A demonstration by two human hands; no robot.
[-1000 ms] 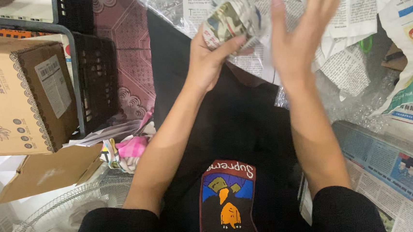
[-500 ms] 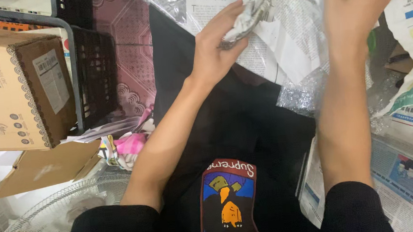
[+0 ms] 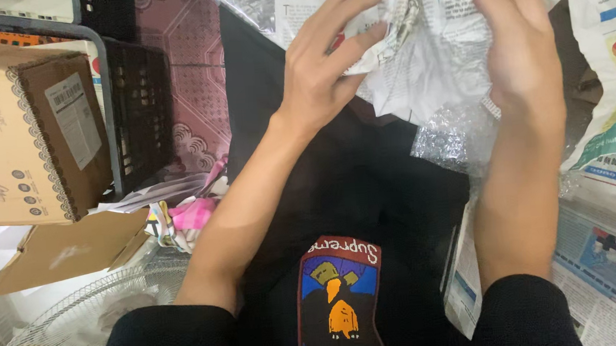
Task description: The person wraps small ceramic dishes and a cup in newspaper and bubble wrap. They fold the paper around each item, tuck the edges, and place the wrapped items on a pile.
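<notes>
Crumpled newspaper bundle (image 3: pixel 392 26) sits clamped in my left hand (image 3: pixel 322 71), fingers wrapped around it; my right hand (image 3: pixel 520 50) pinches the sheet's (image 3: pixel 424 78) other edge, above bubble wrap (image 3: pixel 454 137).

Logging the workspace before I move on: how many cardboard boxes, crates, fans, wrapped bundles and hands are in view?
Cardboard box: 1
Black crate: 1
Fan: 1
Paper-wrapped bundle: 1, in the left hand
Hands: 2, with the right hand on the loose wrap
Total: 6
</notes>
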